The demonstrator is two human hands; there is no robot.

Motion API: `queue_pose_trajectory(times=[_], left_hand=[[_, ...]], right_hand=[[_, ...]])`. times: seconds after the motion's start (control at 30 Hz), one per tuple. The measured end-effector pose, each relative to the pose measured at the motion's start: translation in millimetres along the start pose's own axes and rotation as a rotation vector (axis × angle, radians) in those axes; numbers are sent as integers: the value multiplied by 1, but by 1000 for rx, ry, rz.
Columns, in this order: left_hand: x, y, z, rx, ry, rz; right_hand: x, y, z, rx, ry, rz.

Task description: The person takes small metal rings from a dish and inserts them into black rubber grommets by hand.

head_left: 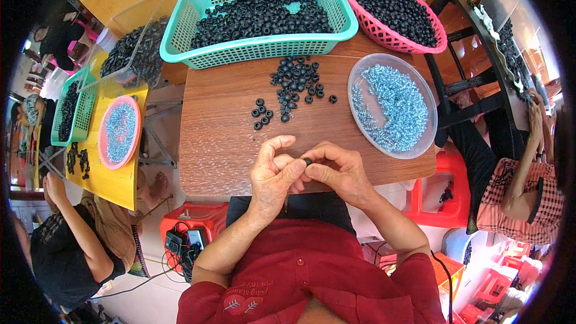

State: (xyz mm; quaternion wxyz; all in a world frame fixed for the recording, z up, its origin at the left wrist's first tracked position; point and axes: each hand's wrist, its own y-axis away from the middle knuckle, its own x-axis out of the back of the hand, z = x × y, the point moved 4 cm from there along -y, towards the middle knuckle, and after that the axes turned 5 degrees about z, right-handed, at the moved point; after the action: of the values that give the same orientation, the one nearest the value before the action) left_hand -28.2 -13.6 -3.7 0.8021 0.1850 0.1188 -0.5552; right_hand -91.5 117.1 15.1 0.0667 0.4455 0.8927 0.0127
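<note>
Over the near edge of the brown table [228, 138], my left hand [273, 174] and my right hand [341, 175] meet with fingers closed. Between their thumbs and fingertips they pinch a small black round cap [308, 161]; part of it is hidden by the fingers. Beyond the hands lies a loose pile of similar black caps [294, 81], some showing round openings. A smaller group of black caps [261, 114] sits to its left. To the right, a clear round tray [355, 111] holds many tiny light-blue translucent pieces [399, 111].
A turquoise basket [258, 42] of black caps stands along the table's far edge, beside a pink basket [384, 39] of more. At left, a yellow table [114, 180] bears a pink-rimmed tray [137, 135]. One person [78, 246] sits left, another [516, 198] right; a red stool [453, 192] stands nearby.
</note>
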Motion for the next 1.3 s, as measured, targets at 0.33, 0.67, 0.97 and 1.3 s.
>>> queue_pose_trajectory(times=[0.33, 0.67, 0.97, 1.3], left_hand=[[7, -48, 23, -872, -1291, 200], [-8, -63, 15, -804, -1506, 223], [8, -39, 13, 118, -308, 57], [11, -19, 5, 288, 426, -116]], right_hand=[[96, -77, -105, 439, 673, 541], [112, -114, -135, 872, 1121, 644], [32, -37, -38, 632, 693, 197], [-10, -16, -26, 521, 432, 164]])
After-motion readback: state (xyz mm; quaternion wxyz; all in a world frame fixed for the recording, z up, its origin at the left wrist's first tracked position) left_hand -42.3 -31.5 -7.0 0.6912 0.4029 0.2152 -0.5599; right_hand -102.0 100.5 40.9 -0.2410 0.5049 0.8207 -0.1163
